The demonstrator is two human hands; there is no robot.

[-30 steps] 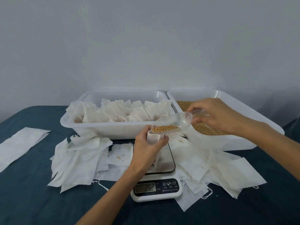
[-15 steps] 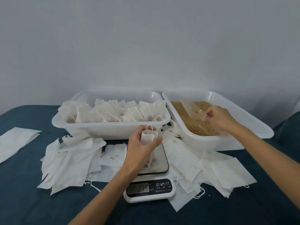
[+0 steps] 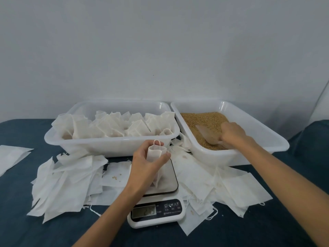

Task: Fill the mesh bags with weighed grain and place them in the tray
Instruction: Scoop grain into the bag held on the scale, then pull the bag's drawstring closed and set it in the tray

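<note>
With one tray (image 3: 110, 148) already crowded with filled bags, my left hand (image 3: 146, 166) holds an open mesh bag (image 3: 156, 154) upright on the scale (image 3: 156, 202) while my right hand (image 3: 231, 134) grips the scoop (image 3: 207, 135) in the grain (image 3: 201, 120), many empty bags (image 3: 67, 184) still waiting.

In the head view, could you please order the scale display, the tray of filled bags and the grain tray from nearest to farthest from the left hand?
1. Tray of filled bags, just behind the left hand.
2. Scale display, in front.
3. Grain tray, rightward.
</note>
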